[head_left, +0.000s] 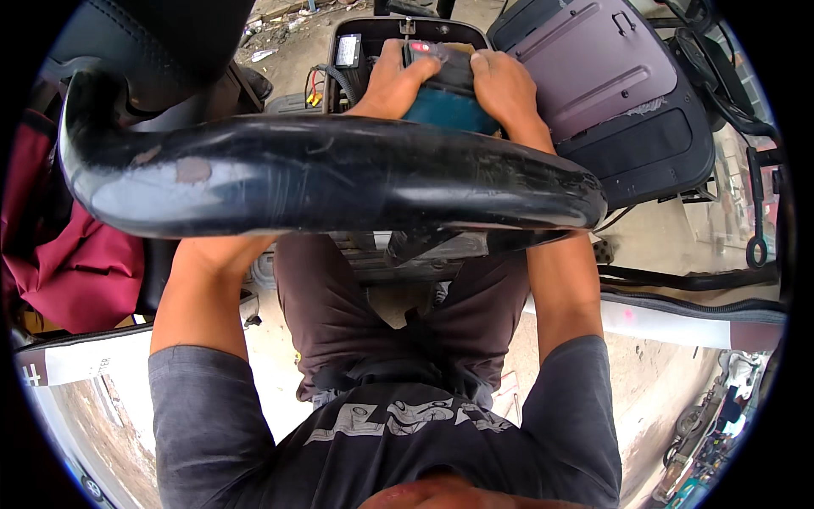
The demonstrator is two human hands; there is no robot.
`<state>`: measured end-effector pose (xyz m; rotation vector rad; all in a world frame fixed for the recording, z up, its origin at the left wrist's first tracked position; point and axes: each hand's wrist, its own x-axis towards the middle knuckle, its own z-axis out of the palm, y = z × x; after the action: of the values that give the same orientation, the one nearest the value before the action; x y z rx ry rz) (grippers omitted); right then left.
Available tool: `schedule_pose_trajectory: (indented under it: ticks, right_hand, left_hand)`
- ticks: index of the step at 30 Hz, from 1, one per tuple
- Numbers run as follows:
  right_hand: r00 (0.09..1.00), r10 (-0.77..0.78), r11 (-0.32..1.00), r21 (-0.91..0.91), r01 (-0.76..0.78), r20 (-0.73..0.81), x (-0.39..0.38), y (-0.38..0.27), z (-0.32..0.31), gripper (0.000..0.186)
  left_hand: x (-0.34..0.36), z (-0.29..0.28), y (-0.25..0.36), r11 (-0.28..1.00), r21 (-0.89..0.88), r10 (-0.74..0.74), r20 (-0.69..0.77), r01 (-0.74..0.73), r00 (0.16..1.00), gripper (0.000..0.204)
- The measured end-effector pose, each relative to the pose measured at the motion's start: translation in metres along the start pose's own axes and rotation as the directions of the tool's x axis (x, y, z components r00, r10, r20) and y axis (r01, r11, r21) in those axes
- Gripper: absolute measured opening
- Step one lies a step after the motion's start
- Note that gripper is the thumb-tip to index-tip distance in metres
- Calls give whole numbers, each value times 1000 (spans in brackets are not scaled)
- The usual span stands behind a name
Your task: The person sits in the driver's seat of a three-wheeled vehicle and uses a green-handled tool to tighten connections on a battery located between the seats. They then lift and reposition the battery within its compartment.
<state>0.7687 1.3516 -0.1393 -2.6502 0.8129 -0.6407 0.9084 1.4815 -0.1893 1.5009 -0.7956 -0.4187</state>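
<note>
Both my hands reach past a thick black bar (356,178) to a black and teal box (445,106), which looks like a battery pack. It sits in or over an open dark compartment (337,38). My left hand (397,81) grips the box's left side, its thumb lying over the dark top near a small red spot. On the opposite side, my right hand (506,89) holds the edge with its fingers pressed along it. The bar hides the near part of the box and parts of both forearms.
A small black unit with a white label (347,51) and thin wires (315,85) are at the compartment's left. Its grey and black lid (610,76) leans open to the right. A black padded seat (157,42) and maroon cloth (72,246) lie left.
</note>
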Motion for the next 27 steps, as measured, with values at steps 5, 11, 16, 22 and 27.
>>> schedule_pose_trajectory:
  ticks: [5, 11, 16, 22, 27]
  right_hand:
    - [995, -70, 996, -61, 66, -65, 17, 9, 13, 42]
    - [984, -56, 995, -87, 42, -168, 10, -3, 23, 41]
    - [997, -48, 990, -138, 39, -61, 2, -9, 22, 42]
    - [1000, 0, 991, -137, -1, -5, 8, -11, 16, 43]
    - [999, -41, 985, -164, 46, 34, 15, -13, 17, 45]
  left_hand:
    - [4, 1, -2, 997, -72, -3, 19, 4, 1000, 56]
    - [15, -5, -25, 969, -241, -20, 111, 47, 994, 46]
    - [4, -11, -19, 902, -400, -96, 175, 160, 980, 49]
    - [0, -14, 4, 842, -459, -175, 267, 285, 948, 50]
    - [-3, -14, 4, 836, -418, -252, 281, 355, 926, 53]
